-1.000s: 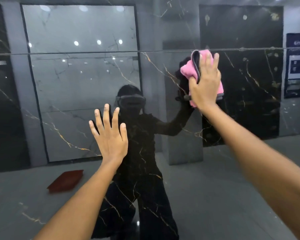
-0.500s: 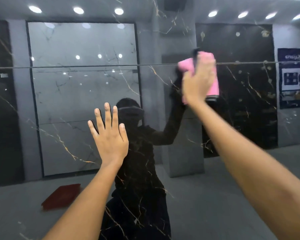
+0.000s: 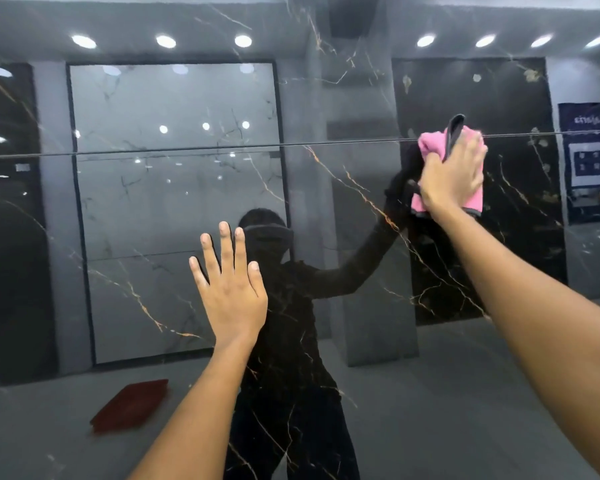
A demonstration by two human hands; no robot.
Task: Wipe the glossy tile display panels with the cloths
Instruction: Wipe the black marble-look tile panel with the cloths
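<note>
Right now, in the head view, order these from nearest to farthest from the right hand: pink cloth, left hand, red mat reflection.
1. pink cloth, under the right hand.
2. left hand, lower left.
3. red mat reflection, bottom left.

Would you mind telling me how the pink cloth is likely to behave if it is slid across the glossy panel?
The pink cloth looks soft and floppy: it bunches above the right hand. It probably glides easily, since the tile panel is mirror-glossy. It seems light.
</note>
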